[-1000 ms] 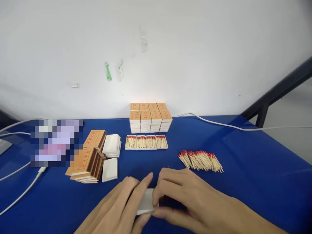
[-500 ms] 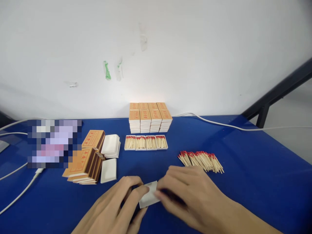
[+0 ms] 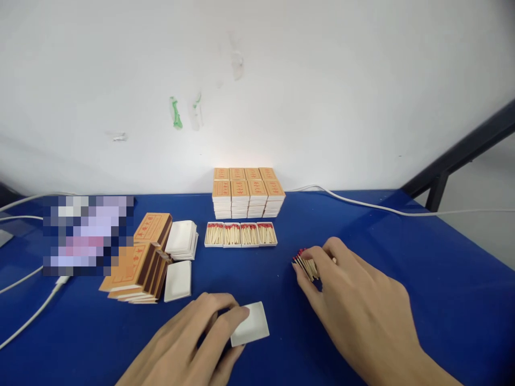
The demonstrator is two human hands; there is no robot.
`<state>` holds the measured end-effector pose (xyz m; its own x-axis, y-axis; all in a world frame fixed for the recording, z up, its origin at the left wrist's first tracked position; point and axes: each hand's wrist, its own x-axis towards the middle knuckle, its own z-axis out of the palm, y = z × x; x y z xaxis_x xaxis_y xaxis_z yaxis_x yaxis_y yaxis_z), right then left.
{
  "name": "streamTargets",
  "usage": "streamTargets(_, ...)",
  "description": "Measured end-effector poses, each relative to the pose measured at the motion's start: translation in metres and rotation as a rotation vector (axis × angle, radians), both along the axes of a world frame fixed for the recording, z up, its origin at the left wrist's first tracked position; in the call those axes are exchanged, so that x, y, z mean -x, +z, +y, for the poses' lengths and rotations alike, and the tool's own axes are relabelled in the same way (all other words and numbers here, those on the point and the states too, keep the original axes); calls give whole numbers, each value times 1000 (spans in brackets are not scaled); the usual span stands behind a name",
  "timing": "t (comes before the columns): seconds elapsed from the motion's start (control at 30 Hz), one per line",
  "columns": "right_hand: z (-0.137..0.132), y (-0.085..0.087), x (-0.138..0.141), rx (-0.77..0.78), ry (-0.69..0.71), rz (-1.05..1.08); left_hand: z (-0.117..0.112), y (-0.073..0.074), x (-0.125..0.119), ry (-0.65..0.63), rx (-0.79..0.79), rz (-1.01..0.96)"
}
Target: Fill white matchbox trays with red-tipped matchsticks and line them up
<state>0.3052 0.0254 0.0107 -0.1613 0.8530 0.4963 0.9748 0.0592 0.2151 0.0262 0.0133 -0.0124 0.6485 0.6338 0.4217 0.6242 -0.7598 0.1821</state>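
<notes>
My left hand (image 3: 197, 338) rests on the blue table at the lower middle, its fingers curled against the left side of an empty white matchbox tray (image 3: 251, 323) and holding it in place. My right hand (image 3: 354, 300) has reached to the pile of loose red-tipped matches (image 3: 306, 262); its fingers are bent over the pile and cover most of it. Whether any matches are pinched is hidden. Several filled trays of matches (image 3: 240, 234) sit in a row further back.
A stacked block of orange matchboxes (image 3: 247, 192) stands by the wall. At the left lie fanned orange sleeves (image 3: 139, 265) and white empty trays (image 3: 182, 238). White cables (image 3: 28, 316) run along the left and back edges. A dark metal frame (image 3: 462, 150) rises at the right.
My right hand has left the white tray and moved right and away onto the loose match pile. My left hand stays on the tray, which now lies flat on the table.
</notes>
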Motion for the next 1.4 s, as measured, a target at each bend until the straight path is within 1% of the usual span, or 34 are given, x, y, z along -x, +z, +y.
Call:
streamTargets(0.13,2,0,-2,-2,22,27,1,1,0,-5,-5,2)
streamTargets(0.37,3,-1,-4,49,73,109,0,1,2,-25,-15,26)
streamTargets(0.6,4,-1,-3,31,34,87,0,3,1,-30,-13,27)
streamTargets(0.73,2,-2,-2,67,71,138,1,1,1,-35,-28,30)
streamTargets(0.9,2,-3,0,97,81,189,2,1,1,-48,-59,3)
streamTargets(1.0,1,-4,4,117,126,248,2,2,0,-44,-49,8)
streamTargets(1.17,0,-3,13,123,198,344,3,6,-4,-47,-79,-3)
streamTargets(1.27,0,0,10,85,167,328,3,7,-6,-44,-93,-14)
streamTargets(1.4,3,4,-2,29,54,185,2,5,-4,-44,-87,-9)
